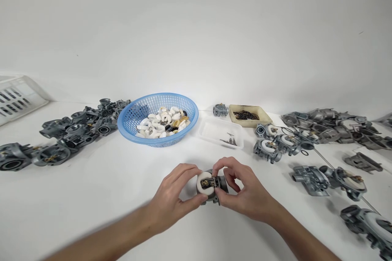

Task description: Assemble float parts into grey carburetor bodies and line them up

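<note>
A grey metal carburetor (223, 185) lies on the white table in front of me, its open side facing up. A white C-shaped float (202, 188) sits in it, around brass jets. My left hand (176, 195) grips the left side, thumb and fingers around the float and body. With thumb and forefinger, my right hand (245, 189) pinches at the float's hinge end; whether a small pin is between those fingertips I cannot make out.
Behind stands a blue basket (122, 124) of floats. Right of it are a white tray (211, 124) with small pins and a cream tray (249, 122) of black rings. Carburetors (76, 130) pile up left; float-fitted carburetors (267, 149) and grey bowls (364, 162) lie right.
</note>
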A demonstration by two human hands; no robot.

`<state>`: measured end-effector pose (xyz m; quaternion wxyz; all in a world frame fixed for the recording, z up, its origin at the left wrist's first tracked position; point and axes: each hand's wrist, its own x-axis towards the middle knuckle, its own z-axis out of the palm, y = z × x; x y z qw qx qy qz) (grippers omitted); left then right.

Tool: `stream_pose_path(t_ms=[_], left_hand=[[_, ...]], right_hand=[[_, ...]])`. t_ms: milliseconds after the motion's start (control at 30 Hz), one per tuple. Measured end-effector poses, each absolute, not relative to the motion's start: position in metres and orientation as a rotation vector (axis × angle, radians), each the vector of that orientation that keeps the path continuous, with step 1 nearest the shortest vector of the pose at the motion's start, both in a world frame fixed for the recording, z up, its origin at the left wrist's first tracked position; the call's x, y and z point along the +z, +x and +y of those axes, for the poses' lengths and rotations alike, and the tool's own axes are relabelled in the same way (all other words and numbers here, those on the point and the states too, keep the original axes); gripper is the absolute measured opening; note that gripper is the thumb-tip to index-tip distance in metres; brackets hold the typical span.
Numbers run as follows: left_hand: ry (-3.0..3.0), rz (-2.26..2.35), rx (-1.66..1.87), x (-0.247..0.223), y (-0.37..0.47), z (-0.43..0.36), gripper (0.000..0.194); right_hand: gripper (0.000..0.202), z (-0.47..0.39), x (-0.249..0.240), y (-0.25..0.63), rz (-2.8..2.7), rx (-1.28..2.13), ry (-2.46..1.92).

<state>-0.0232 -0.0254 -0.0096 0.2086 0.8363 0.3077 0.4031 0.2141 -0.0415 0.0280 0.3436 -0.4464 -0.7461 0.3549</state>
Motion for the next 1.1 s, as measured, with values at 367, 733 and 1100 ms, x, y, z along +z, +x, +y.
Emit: stream_pose_path(t_ms=[367, 733, 1100], left_hand=[[2.329, 0.857, 1.163, -0.005, -0.022, -0.022, 0.035], [2.340, 0.878, 1.169, -0.006, -0.022, -0.022, 0.035], [2.378, 0.911, 1.106, -0.010, -0.021, -0.021, 0.034]], right_hand=[[0.035, -0.041, 0.020, 0.207, -1.826, 1.010, -1.107], [0.036, -0.038, 0.023, 0.209, -1.857, 1.084, -1.138], [0.031, -0.036, 0.034, 0.215, -1.924, 1.100, -1.196]])
